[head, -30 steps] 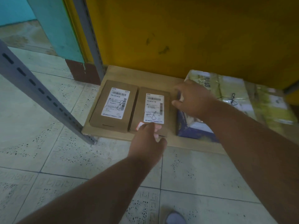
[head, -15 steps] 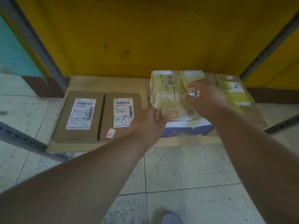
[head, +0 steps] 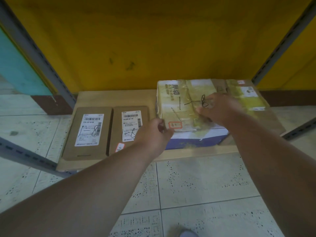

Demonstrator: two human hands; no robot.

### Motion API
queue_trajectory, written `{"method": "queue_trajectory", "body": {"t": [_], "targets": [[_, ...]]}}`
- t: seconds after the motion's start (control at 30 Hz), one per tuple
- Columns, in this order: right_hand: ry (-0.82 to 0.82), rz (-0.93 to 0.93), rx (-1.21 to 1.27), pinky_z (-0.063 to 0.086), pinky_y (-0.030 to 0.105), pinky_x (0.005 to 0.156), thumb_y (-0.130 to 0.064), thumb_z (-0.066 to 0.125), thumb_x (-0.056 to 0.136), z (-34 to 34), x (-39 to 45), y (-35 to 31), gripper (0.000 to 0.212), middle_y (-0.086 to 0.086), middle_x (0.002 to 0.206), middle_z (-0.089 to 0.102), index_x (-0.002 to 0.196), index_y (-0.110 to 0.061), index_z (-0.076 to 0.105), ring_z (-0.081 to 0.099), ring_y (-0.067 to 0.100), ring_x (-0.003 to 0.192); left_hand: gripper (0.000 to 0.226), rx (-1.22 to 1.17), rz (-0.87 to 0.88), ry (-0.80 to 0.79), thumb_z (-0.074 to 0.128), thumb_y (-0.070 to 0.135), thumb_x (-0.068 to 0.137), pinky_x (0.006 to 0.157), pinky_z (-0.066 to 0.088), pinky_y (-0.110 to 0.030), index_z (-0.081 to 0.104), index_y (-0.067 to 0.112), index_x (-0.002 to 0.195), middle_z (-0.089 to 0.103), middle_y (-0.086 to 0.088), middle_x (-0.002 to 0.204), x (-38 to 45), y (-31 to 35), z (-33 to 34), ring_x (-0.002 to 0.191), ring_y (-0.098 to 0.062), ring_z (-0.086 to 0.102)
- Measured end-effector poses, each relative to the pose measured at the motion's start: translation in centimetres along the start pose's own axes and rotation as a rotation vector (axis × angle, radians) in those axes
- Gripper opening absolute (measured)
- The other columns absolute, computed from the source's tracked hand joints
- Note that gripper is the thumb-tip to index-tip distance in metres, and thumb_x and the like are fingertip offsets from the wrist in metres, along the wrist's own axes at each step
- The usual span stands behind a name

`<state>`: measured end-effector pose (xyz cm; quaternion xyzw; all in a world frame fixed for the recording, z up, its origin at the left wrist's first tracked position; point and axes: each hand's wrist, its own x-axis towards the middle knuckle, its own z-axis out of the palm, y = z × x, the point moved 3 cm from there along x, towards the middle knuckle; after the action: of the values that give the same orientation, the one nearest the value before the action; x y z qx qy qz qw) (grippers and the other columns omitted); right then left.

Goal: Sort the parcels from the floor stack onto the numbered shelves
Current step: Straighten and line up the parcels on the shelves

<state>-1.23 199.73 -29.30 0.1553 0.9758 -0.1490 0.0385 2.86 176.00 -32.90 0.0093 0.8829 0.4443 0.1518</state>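
Observation:
A tape-wrapped white and purple parcel [head: 172, 100] marked "1-8" sits on the low wooden shelf board [head: 116, 98]. My right hand [head: 220, 108] lies on its top with bent fingers, pressing down near the handwritten number. My left hand [head: 153, 132] is curled against the parcel's front-left corner, beside a small red sticker [head: 174, 124]. To the left, two flat brown parcels [head: 90, 132] [head: 130, 124] with white labels marked "1-8" lie side by side on the same board.
A larger brown box [head: 266, 117] lies behind and right of the taped parcel. Grey slotted shelf uprights [head: 39, 57] [head: 282, 43] frame the bay, and a grey rail [head: 25, 158] crosses at the left. A yellow wall is behind, tiled floor in front, my shoe [head: 188, 234] at the bottom.
A second ago my left hand was at the second flat parcel; it moved right to the taped parcel's corner. My view shifted right and closer. The right hand stayed on the parcel's top.

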Motion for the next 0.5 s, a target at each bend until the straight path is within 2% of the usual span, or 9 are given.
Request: {"method": "queue_trajectory", "body": {"t": [0.1, 0.17, 0.4, 0.5], "targets": [[-0.017, -0.029, -0.052, 0.049, 0.033, 0.079, -0.071, 0.068, 0.075, 0.4, -0.1, -0.8, 0.075, 0.008, 0.13, 0.058, 0.135, -0.028, 0.054, 0.06, 0.027, 0.108, 0.025, 0.0, -0.035, 0.047, 0.066, 0.044, 0.092, 0.079, 0.057, -0.038, 0.063, 0.03, 0.112, 0.068, 0.013, 0.102, -0.2, -1.0, -0.5, 0.091, -0.014, 0.066], [-0.043, -0.041, -0.097, 0.046, 0.032, 0.078, -0.073, 0.067, 0.073, 0.4, -0.1, -1.1, 0.079, 0.01, 0.132, 0.056, 0.135, -0.026, 0.052, 0.059, 0.028, 0.11, 0.022, 0.007, -0.052, 0.058, 0.067, 0.044, 0.091, 0.079, 0.058, -0.041, 0.062, 0.032, 0.108, 0.067, 0.013, 0.099, -0.6, -1.6, -0.7, 0.09, -0.014, 0.066], [-0.121, -0.042, -0.157, 0.047, 0.042, 0.099, -0.076, 0.066, 0.072, -0.1, 0.1, -1.4, 0.092, 0.013, 0.143, 0.05, 0.145, -0.024, 0.043, 0.051, 0.034, 0.126, 0.014, -0.09, -0.074, 0.055, 0.07, 0.039, 0.091, 0.078, 0.06, -0.048, 0.058, 0.031, 0.087, 0.07, 0.01, 0.086, -0.1, -2.0, -0.9, 0.083, -0.02, 0.07], [-0.15, -0.042, -0.142, 0.046, 0.046, 0.104, -0.077, 0.067, 0.07, 0.0, 0.2, -1.8, 0.095, 0.014, 0.147, 0.047, 0.145, -0.025, 0.042, 0.048, 0.036, 0.13, 0.014, -0.145, -0.092, 0.056, 0.072, 0.041, 0.086, 0.079, 0.06, -0.05, 0.06, 0.033, 0.087, 0.071, 0.01, 0.088, 0.0, -2.5, -0.9, 0.085, -0.021, 0.071]]}}
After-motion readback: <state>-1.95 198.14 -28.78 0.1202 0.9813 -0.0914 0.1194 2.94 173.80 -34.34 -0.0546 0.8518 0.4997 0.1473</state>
